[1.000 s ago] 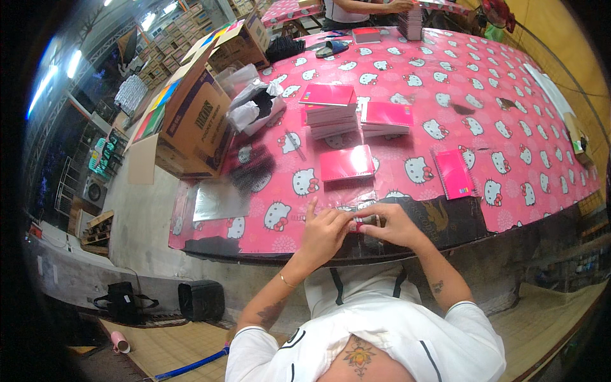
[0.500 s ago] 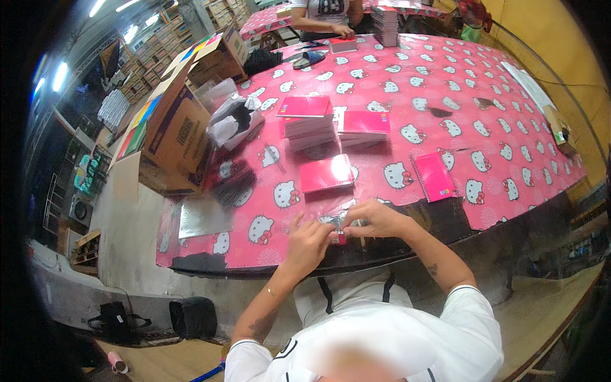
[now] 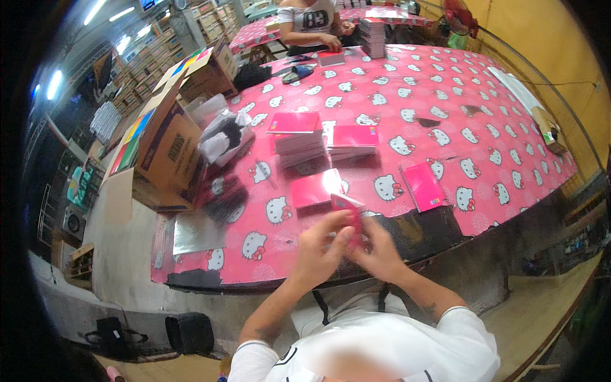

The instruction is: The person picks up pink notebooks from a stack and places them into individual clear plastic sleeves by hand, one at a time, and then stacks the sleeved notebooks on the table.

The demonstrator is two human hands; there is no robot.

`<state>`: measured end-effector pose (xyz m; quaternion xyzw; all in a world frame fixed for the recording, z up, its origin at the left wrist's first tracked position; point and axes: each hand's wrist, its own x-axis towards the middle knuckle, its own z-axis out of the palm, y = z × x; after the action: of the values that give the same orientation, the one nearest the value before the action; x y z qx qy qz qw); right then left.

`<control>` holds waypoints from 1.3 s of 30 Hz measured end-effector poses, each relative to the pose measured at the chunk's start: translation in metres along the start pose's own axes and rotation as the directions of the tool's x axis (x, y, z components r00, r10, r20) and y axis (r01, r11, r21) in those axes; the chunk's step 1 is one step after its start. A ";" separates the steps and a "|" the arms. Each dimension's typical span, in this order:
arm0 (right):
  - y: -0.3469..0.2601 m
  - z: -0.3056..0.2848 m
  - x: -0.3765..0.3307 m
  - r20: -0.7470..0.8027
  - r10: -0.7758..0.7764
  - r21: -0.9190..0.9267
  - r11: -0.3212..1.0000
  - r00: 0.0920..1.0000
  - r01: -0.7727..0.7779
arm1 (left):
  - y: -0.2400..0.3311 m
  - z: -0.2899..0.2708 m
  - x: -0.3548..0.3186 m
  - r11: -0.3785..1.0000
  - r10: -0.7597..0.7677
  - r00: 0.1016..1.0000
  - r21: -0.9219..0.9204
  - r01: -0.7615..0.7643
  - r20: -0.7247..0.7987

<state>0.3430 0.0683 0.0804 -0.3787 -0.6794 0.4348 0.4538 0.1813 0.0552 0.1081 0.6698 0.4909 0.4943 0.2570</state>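
Observation:
Between my two hands a small pink-covered notebook (image 3: 355, 230) is tilted up and seen nearly edge-on. My left hand (image 3: 323, 247) is closed on its left side, thumb and fingers pinching it. From the other side my right hand (image 3: 377, 249) grips it, its fingertips partly hidden behind the cover. Just beyond the hands lies a short stack of pink notebooks (image 3: 312, 191). Two more stacks, a taller left notebook stack (image 3: 296, 124) and a right notebook stack (image 3: 354, 135), stand farther back. A single spiral notebook (image 3: 423, 186) lies to the right.
A pink cat-patterned cloth covers the table (image 3: 254, 245). At left are clear plastic sleeves (image 3: 198, 233), a white plastic bag (image 3: 219, 149) and a large cardboard box (image 3: 168, 156). Across the table a person (image 3: 312, 25) handles a red-topped stack (image 3: 331, 58) beside a tall notebook pile (image 3: 373, 38).
The notebook has come up off the table edge and is now tilted upright between both hands. My hands have closed in around it. The whole view has shifted slightly.

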 end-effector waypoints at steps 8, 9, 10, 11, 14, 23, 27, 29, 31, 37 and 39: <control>0.117 -0.185 0.051 -0.263 0.244 -0.490 0.800 0.933 -0.347 | -0.161 -0.028 0.035 0.583 0.371 0.899 0.695 -0.421 0.233; 0.118 -0.185 0.054 -0.264 0.152 -0.818 0.487 0.952 -0.305 | -0.155 -0.030 0.035 0.590 0.368 0.898 0.685 -0.427 0.242; 0.121 -0.180 0.053 -0.271 0.040 -0.874 0.409 0.962 -0.263 | -0.149 -0.031 0.034 0.597 0.364 0.897 0.677 -0.431 0.250; 0.123 -0.171 0.048 -0.263 -0.073 -0.919 0.323 0.962 -0.226 | -0.141 -0.033 0.033 0.603 0.360 0.897 0.670 -0.433 0.256; 0.082 -0.110 0.047 -0.017 -0.211 -0.735 0.665 0.977 0.131 | -0.086 -0.030 0.028 0.627 0.325 0.921 0.680 -0.380 0.215; 0.085 0.011 0.012 0.075 0.018 -0.016 1.000 0.997 -0.017 | -0.151 -0.073 0.076 0.833 -0.146 0.964 0.498 0.242 -0.223; 0.084 0.019 0.016 -0.014 -0.010 0.112 0.994 1.000 0.012 | -0.237 -0.087 0.098 0.573 -0.035 0.938 0.762 0.301 -0.344; 0.090 0.021 0.014 0.042 0.028 0.189 0.981 0.999 -0.035 | -0.241 -0.093 0.101 0.529 -0.133 0.925 0.763 0.371 -0.357; 0.098 0.010 0.009 0.192 0.166 0.252 0.944 0.967 -0.212 | -0.222 -0.090 0.105 0.614 -0.286 0.871 0.621 0.487 -0.400; 0.097 0.014 0.011 0.224 0.229 0.223 0.934 0.947 -0.279 | -0.135 -0.092 0.012 0.860 -0.188 0.954 0.430 0.275 -0.233; 0.096 0.017 0.013 0.211 0.223 0.212 0.940 0.952 -0.267 | -0.095 -0.088 -0.015 0.880 -0.385 0.902 0.217 0.422 -0.195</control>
<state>0.3343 0.1079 -0.0094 -0.3615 -0.6086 0.5996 0.3734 0.0622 0.0656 0.0566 0.5419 0.6964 0.4105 0.2300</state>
